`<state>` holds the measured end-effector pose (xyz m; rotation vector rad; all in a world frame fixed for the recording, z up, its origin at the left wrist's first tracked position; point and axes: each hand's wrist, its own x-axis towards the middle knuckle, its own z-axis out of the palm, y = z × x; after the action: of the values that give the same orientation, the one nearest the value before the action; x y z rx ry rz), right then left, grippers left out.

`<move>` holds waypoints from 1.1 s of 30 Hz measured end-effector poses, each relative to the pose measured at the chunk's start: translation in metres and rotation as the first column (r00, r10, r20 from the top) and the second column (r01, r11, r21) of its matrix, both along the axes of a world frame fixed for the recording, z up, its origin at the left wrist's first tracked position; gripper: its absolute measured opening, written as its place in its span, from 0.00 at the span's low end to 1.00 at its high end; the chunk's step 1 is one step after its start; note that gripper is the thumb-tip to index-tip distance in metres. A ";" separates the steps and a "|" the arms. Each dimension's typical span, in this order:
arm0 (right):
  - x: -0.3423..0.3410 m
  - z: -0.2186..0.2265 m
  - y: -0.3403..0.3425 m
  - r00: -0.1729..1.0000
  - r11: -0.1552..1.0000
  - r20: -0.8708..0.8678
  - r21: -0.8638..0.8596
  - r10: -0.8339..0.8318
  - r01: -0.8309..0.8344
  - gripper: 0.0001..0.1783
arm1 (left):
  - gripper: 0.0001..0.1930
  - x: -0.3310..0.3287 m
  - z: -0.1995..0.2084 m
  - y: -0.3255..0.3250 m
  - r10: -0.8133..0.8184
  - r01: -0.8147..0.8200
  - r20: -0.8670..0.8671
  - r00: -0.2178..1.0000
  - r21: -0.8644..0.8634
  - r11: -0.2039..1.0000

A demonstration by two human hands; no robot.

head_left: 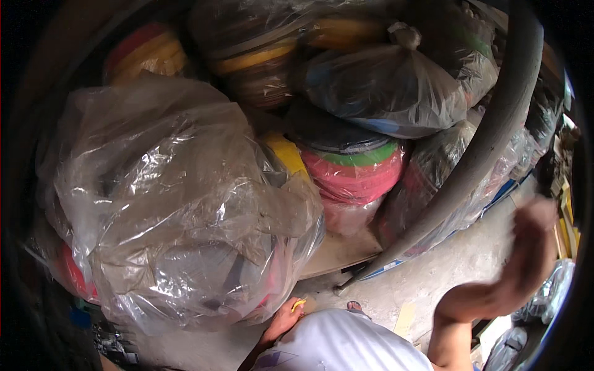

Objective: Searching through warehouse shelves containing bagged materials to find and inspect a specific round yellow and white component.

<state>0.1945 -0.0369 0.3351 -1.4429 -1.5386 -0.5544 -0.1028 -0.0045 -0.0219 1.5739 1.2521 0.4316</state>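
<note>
Low in the picture, close to my white shirt [340, 343], my left hand [286, 316] is closed on a small yellow curved piece [298, 305], its kind too small to make out. Just beyond that hand bulges a large clear plastic bag [179, 198], creased and shiny, with red, pink and dark contents showing through. My right hand [535, 219] is raised at the right with the arm bent, apart from the bags. Motion smears its fingers, and I cannot see anything held in it.
A thick grey curved pole [482, 157] slants across the right side. Behind it are several plastic bags, among them a knotted one [390, 89] above a pink and green bundle [356, 173]. A flat brown board [340, 253] lies below. Grey floor [458, 266] shows at the right.
</note>
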 end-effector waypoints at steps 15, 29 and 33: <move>-0.086 0.026 0.354 0.856 0.895 0.384 -0.409 0.345 -0.177 0.14 | 0.13 0.013 -0.005 0.015 -0.123 0.123 0.021 0.992 -0.017 0.992; -0.023 0.034 0.463 0.856 0.906 0.344 -0.315 0.387 -0.283 0.11 | 0.15 -0.029 -0.051 0.003 -0.023 0.023 -0.005 1.000 0.043 0.999; -0.037 0.035 0.445 0.806 0.895 0.399 -0.283 0.437 -0.344 0.12 | 0.14 -0.034 -0.066 0.004 0.167 -0.146 0.132 0.977 -0.158 0.977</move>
<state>0.1573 0.4078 0.3696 -1.1225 -2.2593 -0.5159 -0.1372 -0.0003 -0.0880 1.3012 1.2705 0.5320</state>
